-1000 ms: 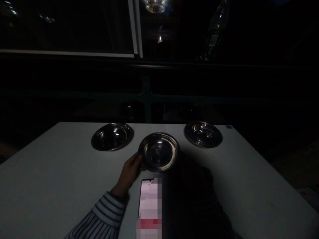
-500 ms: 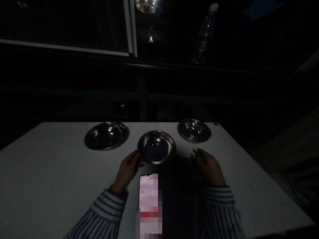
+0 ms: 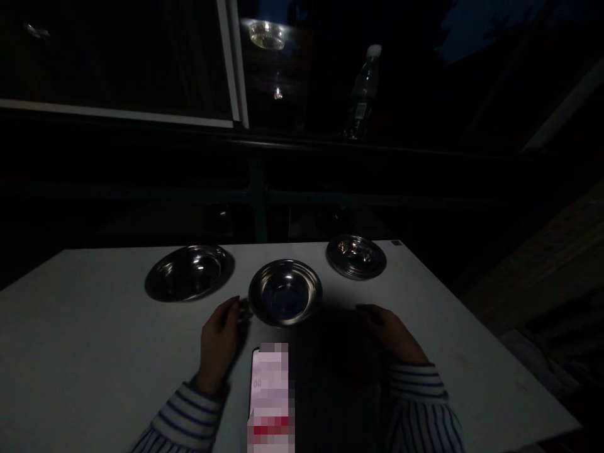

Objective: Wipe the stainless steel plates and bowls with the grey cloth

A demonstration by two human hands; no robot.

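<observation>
While the bowl point(image 3: 285, 296) is resting on the desk point(image 3: 94, 340), its mouth is facing upward, axis upright; left hand point(image 3: 221, 343) and right hand point(image 3: 394, 333) are flanking it, fingers loosely apart.

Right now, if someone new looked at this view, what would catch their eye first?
Probably the glowing phone at the bottom middle, bright against the gloom. Next, the shiny metal bowl just beyond it, with the left hand close by its left rim and the right hand apart on the other side. Toward the white table's far edge, a shiny dish lies left and a dish stack right.
</observation>
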